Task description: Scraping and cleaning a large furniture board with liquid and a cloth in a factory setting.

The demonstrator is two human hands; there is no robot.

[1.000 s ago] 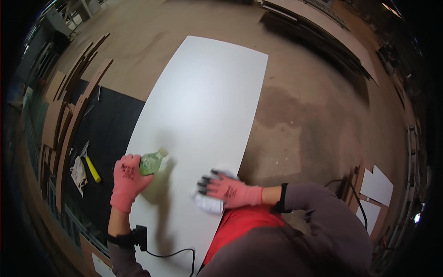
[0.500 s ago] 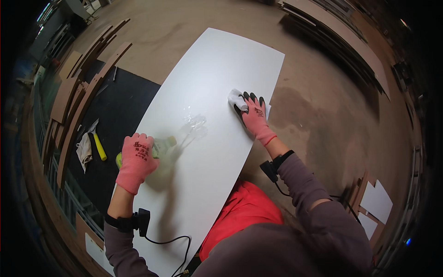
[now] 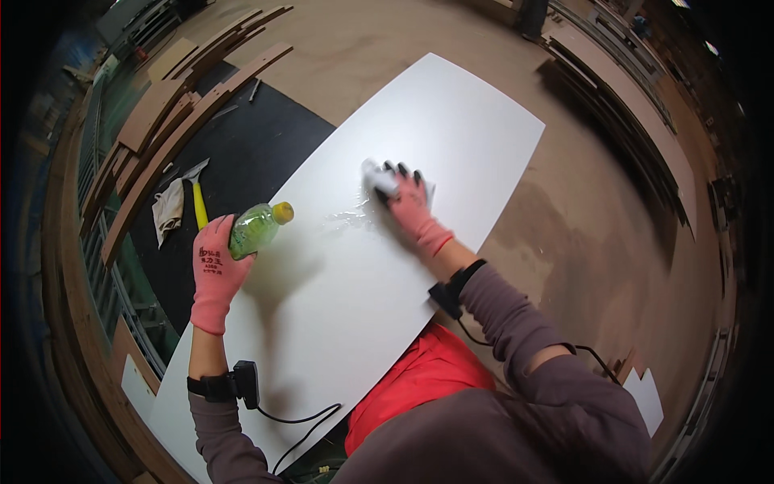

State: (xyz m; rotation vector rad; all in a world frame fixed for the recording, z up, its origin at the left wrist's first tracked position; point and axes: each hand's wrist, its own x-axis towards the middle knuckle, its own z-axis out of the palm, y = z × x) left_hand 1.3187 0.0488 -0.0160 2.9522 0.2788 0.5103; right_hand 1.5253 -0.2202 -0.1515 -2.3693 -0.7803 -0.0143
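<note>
In a pink glove, my left hand (image 3: 216, 270) is closed round a clear green plastic bottle (image 3: 255, 231) with a yellow cap. The bottle is held over the left side of a large white panel (image 3: 339, 306), its cap tilted up to the right. My right hand (image 3: 409, 206), in a pink glove with dark fingertips, presses a white cloth (image 3: 380, 179) on the panel; both are slightly blurred. A shiny wet patch (image 3: 352, 216) lies on the white surface just left of the right hand.
Left of the panel, a black board (image 3: 266, 129) carries a scraper with a yellow handle (image 3: 200, 206) and a crumpled beige cloth (image 3: 168, 211). Brown wooden strips (image 3: 153, 121) are stacked beyond it. More stacked boards (image 3: 629, 113) stand at the far right.
My right hand has moved the cloth left, to the edge of the wet patch. The bottle has swung so its cap points more upward. The view has shifted.
</note>
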